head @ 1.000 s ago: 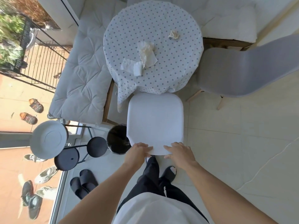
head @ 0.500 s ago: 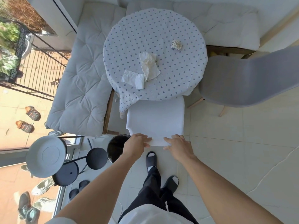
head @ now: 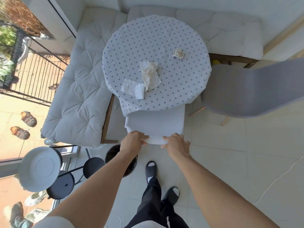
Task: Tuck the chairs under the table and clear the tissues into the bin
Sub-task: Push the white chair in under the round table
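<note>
Both hands, left (head: 134, 139) and right (head: 176, 143), are gripping the white chair (head: 154, 123), now sliding farther under the tabletop (head: 181, 38); tissues (head: 148, 75) are waiting.

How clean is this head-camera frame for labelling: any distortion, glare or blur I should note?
Head view: strong wide-angle bending, so the grey chair stretches toward the right edge; hard sunlight washes out the white chair and floor tiles; the shoes behind the glass at lower left look smeared and soft; the tissues on the table and both hands, left hand, right hand, stay sharp.
</note>
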The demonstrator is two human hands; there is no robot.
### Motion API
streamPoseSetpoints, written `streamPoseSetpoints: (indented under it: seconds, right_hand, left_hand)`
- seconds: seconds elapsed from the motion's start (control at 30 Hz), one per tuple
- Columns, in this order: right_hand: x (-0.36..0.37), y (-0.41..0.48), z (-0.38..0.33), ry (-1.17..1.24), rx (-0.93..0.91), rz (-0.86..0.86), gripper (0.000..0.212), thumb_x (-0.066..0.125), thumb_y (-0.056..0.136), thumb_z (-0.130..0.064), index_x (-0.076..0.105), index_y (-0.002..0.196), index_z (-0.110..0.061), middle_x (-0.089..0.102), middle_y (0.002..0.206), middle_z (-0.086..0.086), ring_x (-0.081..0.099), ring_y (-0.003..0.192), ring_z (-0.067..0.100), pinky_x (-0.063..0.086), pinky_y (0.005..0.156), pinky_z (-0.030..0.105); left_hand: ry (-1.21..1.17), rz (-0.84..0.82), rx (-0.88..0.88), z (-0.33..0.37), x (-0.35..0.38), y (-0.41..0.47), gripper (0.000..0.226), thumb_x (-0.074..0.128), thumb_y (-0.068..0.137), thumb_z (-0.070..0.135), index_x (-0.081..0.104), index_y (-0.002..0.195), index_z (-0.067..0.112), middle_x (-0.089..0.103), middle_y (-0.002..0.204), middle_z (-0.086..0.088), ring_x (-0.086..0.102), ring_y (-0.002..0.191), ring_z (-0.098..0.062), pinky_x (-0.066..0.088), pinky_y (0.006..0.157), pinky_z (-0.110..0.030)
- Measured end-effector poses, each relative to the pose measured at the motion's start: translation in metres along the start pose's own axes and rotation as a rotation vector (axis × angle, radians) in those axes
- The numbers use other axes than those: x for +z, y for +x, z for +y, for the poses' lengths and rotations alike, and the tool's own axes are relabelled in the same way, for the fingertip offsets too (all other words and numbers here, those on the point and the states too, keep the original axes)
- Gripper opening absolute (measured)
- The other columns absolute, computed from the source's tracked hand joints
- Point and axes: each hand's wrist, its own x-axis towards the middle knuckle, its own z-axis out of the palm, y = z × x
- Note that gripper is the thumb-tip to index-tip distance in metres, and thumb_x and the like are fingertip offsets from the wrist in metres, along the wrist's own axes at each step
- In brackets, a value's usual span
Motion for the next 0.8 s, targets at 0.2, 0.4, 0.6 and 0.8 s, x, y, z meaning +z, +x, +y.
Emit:
streamPoseSetpoints:
  seconds: [0.2, 0.4, 0.6, 0.8]
  right_hand:
    - [0.012, -0.007, 0.006, 0.069, -0.056, 0.006, 0.046, 0.058, 0.103, -0.043, 0.052, 0.148, -0.038, 0.048, 0.146, 0.001, 0.033, 0.14, 0.024, 0.038, 0.105, 0.048]
    - [-0.02, -0.021, 0.036, 0.264, -0.087, -0.073, 0.057, 0.059, 0.099, -0.049, 0.049, 0.151, -0.027, 0.045, 0.153, 0.003, 0.036, 0.144, 0.025, 0.039, 0.114, 0.047]
    - [-0.076, -0.061, 0.094, 0.402, 0.032, 0.089, 0.058, 0.056, 0.097, -0.053, 0.052, 0.148, -0.026, 0.053, 0.151, 0.003, 0.042, 0.144, 0.024, 0.042, 0.113, 0.041]
    - [-0.126, -0.098, 0.162, 0.491, 0.104, 0.215, 0.055, 0.057, 0.101, -0.047, 0.054, 0.148, -0.018, 0.055, 0.152, 0.004, 0.05, 0.141, 0.024, 0.04, 0.112, 0.035]
  left_hand:
    - [-0.011, 0.0, -0.023, 0.001, 0.004, -0.006, 0.043, 0.069, 0.097, 0.012, 0.077, 0.126, 0.043, 0.068, 0.136, 0.019, 0.069, 0.115, -0.008, 0.046, 0.077, -0.026]
    - [-0.107, -0.174, -0.025, 0.023, -0.024, -0.008, 0.048, 0.065, 0.094, 0.063, 0.079, 0.123, 0.028, 0.077, 0.126, 0.006, 0.075, 0.104, -0.019, 0.06, 0.093, -0.039]
    - [-0.118, -0.138, 0.098, 0.096, -0.063, -0.01, 0.054, 0.045, 0.106, 0.06, 0.071, 0.136, 0.023, 0.073, 0.135, -0.003, 0.066, 0.126, -0.026, 0.048, 0.095, -0.034]
    - [-0.114, -0.102, 0.21, 0.173, -0.094, -0.013, 0.062, 0.038, 0.107, 0.06, 0.077, 0.117, 0.013, 0.077, 0.121, -0.008, 0.07, 0.113, -0.03, 0.05, 0.092, -0.036]
